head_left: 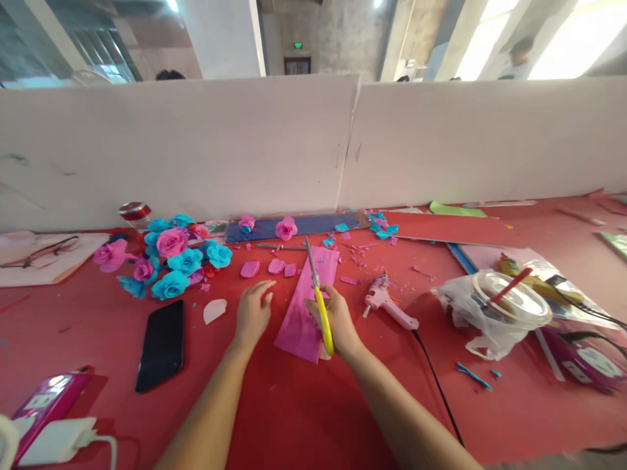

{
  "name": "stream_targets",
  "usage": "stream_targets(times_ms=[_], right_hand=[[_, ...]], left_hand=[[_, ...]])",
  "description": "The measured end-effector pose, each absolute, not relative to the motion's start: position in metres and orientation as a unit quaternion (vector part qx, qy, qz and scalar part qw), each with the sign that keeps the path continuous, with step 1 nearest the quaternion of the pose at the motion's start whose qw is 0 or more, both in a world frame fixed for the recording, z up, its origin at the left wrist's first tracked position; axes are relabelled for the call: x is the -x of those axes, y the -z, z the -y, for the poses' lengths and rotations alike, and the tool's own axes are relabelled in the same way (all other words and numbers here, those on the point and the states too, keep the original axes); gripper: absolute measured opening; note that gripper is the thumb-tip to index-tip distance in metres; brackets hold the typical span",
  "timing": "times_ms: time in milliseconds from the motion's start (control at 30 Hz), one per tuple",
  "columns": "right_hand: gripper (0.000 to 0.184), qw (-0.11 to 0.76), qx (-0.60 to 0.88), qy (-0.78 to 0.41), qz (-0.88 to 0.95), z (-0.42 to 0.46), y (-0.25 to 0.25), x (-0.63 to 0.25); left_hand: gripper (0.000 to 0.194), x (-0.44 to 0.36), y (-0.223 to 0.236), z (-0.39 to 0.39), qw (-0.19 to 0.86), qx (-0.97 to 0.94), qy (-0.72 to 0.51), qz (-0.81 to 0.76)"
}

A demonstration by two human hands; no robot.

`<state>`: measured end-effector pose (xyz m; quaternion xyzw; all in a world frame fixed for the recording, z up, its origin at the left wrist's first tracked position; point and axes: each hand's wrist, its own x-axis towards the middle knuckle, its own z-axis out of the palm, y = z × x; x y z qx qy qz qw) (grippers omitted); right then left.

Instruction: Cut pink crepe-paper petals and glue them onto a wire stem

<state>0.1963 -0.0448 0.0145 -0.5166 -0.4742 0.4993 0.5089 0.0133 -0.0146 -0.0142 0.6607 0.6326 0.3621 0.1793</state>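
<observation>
My right hand [337,320] is closed around a pair of scissors with yellow handles [323,320], its blades pointing away from me. Under the scissors lies a folded strip of pink crepe paper [298,320]. My left hand [253,314] is held just left of that strip, fingers apart, with nothing in it. Beyond the left hand are small stacks of cut pink petals [250,269]. A pale petal-shaped piece [214,311] rests to its left. Pink and blue paper flowers [171,258] are bunched farther left.
A pink glue gun [386,303] with a black cord lies right of the scissors. Farther right sits a lidded cup in a plastic bag [509,297]. A black phone [160,346] lies on the left. A white partition [196,143] borders the red table's back.
</observation>
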Motion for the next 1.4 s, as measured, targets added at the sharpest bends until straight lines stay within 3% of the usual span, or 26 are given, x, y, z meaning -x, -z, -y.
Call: stream_targets(times_ms=[100, 200, 333, 433, 567, 633, 767, 900, 1067, 1233, 1400], right_hand=[[0.037, 0.488, 0.565, -0.443, 0.496, 0.04, -0.012, -0.199], [0.046, 0.469, 0.611, -0.381, 0.511, 0.034, -0.013, -0.206], [0.051, 0.447, 0.645, -0.344, 0.516, 0.028, -0.015, -0.21], [0.052, 0.468, 0.639, -0.348, 0.501, 0.028, -0.013, -0.206], [0.054, 0.572, 0.567, -0.406, 0.432, 0.034, -0.011, -0.197], [0.055, 0.629, 0.515, -0.435, 0.386, 0.038, -0.012, -0.194], [0.056, 0.695, 0.458, -0.448, 0.326, 0.044, -0.023, -0.195], [0.058, 0.728, 0.42, -0.459, 0.287, 0.051, -0.037, -0.198], [0.052, 0.757, 0.401, -0.43, 0.285, 0.058, -0.046, -0.2], [0.051, 0.755, 0.412, -0.43, 0.274, 0.053, -0.044, -0.203], [0.053, 0.74, 0.415, -0.467, 0.249, 0.052, -0.04, -0.205]], left_hand=[[0.036, -0.018, 0.017, 0.013, 0.102, -0.747, -0.305, -0.582], [0.034, -0.027, 0.014, 0.019, 0.103, -0.795, -0.249, -0.544], [0.049, -0.039, 0.003, 0.033, 0.076, -0.766, -0.199, -0.607], [0.053, -0.049, -0.005, 0.042, 0.07, -0.698, -0.174, -0.691], [0.032, -0.063, -0.012, 0.042, 0.137, -0.684, -0.135, -0.704], [0.026, -0.067, -0.012, 0.04, 0.197, -0.686, -0.147, -0.684], [0.037, -0.07, -0.009, 0.037, 0.304, -0.673, -0.268, -0.619], [0.041, -0.07, -0.02, 0.015, 0.295, -0.636, -0.433, -0.566], [0.043, -0.097, -0.06, -0.061, 0.255, -0.649, -0.496, -0.518], [0.056, -0.122, -0.047, -0.093, 0.191, -0.648, -0.411, -0.612], [0.038, -0.099, 0.014, -0.02, 0.131, -0.725, -0.34, -0.584]])
